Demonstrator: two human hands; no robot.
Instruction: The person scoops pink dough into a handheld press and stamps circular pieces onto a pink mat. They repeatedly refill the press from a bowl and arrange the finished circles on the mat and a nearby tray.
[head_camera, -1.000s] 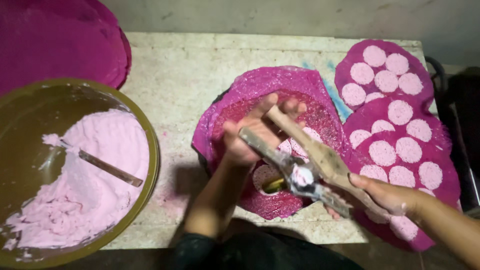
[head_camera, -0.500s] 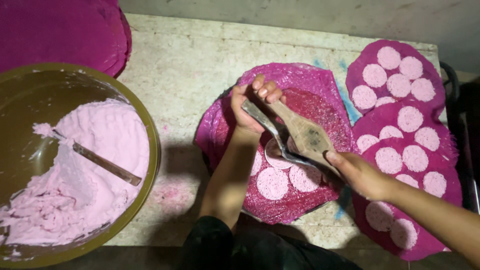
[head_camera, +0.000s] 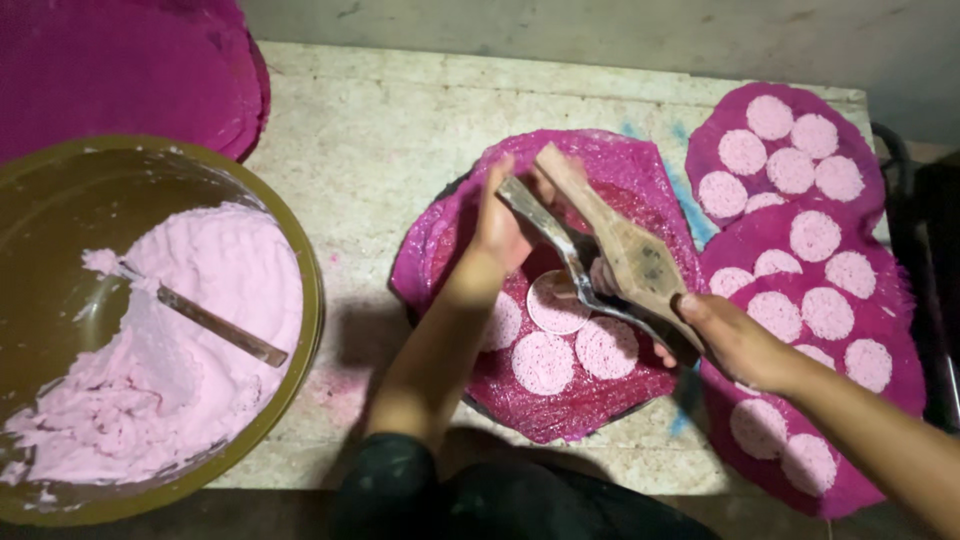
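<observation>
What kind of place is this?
Probably a small home or cottage food-making spot, not a factory. A large bowl of pink batter, magenta mats covered with pink discs, and a wooden hand press sit on a worn stone slab.

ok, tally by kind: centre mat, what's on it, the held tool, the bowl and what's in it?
Magenta mat: 1
Pink discs in plain view on it: 4
Wooden press, held by left hand and right hand: 1
Bowl: 1
Metal utensil in it: 1
Total: 8
</observation>
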